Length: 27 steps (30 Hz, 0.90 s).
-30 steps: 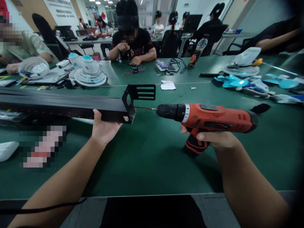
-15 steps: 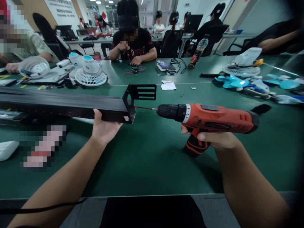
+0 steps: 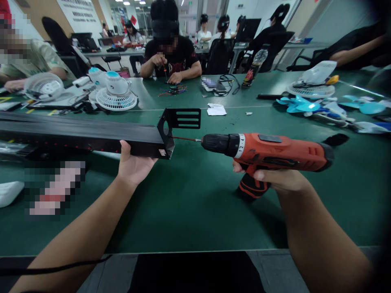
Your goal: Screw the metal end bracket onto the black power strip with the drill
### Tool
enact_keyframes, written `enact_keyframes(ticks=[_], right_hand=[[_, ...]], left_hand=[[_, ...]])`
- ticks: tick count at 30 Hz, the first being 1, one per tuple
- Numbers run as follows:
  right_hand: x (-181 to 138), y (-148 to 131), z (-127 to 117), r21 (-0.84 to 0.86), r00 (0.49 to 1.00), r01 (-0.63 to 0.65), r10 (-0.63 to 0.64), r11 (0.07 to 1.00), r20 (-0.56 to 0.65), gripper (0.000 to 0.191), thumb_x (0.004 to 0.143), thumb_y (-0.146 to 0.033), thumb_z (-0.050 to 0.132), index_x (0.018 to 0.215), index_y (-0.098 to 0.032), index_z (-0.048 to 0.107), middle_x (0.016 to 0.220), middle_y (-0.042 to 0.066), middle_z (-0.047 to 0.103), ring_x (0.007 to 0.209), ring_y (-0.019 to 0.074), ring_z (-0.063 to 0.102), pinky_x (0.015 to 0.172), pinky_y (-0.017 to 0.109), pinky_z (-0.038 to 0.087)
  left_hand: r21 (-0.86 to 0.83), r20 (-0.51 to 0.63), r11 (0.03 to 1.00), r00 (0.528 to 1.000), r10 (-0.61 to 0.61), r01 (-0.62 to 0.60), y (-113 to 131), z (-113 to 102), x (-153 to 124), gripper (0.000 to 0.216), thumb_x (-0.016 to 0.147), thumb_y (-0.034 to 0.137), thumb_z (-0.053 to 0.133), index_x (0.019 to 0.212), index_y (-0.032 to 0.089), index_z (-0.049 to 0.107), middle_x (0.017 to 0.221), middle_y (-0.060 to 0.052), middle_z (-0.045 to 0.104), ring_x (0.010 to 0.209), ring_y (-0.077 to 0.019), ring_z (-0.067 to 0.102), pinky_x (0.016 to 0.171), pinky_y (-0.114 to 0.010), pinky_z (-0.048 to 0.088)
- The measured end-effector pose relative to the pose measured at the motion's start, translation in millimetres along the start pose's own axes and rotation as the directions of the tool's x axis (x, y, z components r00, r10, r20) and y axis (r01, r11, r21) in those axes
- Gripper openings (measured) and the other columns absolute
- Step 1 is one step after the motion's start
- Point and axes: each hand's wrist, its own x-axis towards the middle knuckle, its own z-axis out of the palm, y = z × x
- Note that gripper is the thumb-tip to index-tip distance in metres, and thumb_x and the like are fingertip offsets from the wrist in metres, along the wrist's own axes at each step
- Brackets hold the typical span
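Note:
A long black metal channel [image 3: 137, 136] extends in from the left, its near end held by my left hand [image 3: 134, 165], thumb on the side and fingers underneath. A black slotted bracket [image 3: 185, 118] with a round hole stands at that end. My right hand [image 3: 281, 179] is wrapped round the grip of an orange cordless drill [image 3: 284, 152], which points left. From its black chuck a long thin bit [image 3: 185, 138] reaches to the bracket end of the channel. The bit's tip is hidden there, so I cannot tell whether it touches a screw.
Fan parts with white grilles [image 3: 116, 99] lie at the back left. Blue fan blades [image 3: 299, 105] lie at the right. A co-worker [image 3: 172, 57] sits opposite with a screwdriver and wires. A white paper scrap [image 3: 216, 110] and a bottle [image 3: 255, 67] are on the green table [image 3: 198, 211].

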Motion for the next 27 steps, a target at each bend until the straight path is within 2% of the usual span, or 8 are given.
enact_keyframes(ticks=[7,12,19,27], right_hand=[[0,-1,0,0.017,1.0,0.012,-0.012,1.0,0.006,0.033,0.094,-0.045,0.094,0.12,-0.026,0.089,0.098,0.007,0.086,0.088,0.0242,0.081,0.078,0.034,0.071],[0,0,-1,0.016,1.0,0.02,-0.02,1.0,0.021,0.035,0.095,-0.046,0.093,0.125,-0.028,0.088,0.096,0.007,0.086,0.086,0.0247,0.08,0.073,0.035,0.069],[-1,1,-1,0.04,1.0,0.009,-0.009,0.999,0.01,0.034,0.095,-0.044,0.093,0.123,-0.025,0.088,0.099,0.008,0.086,0.09,0.0243,0.081,0.08,0.034,0.069],[-1,2,-1,0.029,1.0,0.013,-0.013,0.999,0.004,0.034,0.094,-0.046,0.095,0.121,-0.027,0.089,0.099,0.007,0.086,0.089,0.0248,0.081,0.078,0.035,0.071]], left_hand=[[0.02,0.009,1.0,1.0,-0.009,0.009,3,4,-2,0.069,0.114,0.08,0.047,0.138,0.024,0.078,0.15,-0.001,0.08,0.176,-0.0346,0.035,0.119,-0.042,0.059],[0.005,-0.009,1.0,1.0,-0.004,0.004,2,4,-1,0.066,0.111,0.08,0.054,0.143,0.027,0.077,0.149,0.0,0.081,0.176,-0.0351,0.036,0.124,-0.045,0.057],[-0.065,-0.017,0.998,1.0,0.001,-0.002,-2,-7,4,0.068,0.099,0.078,0.076,0.148,0.031,0.076,0.154,-0.008,0.079,0.163,-0.0344,0.058,0.114,-0.044,0.066],[-0.077,0.01,0.997,1.0,0.006,-0.005,-4,-10,4,0.073,0.096,0.078,0.08,0.152,0.031,0.073,0.157,-0.008,0.077,0.163,-0.0355,0.058,0.116,-0.044,0.063]])
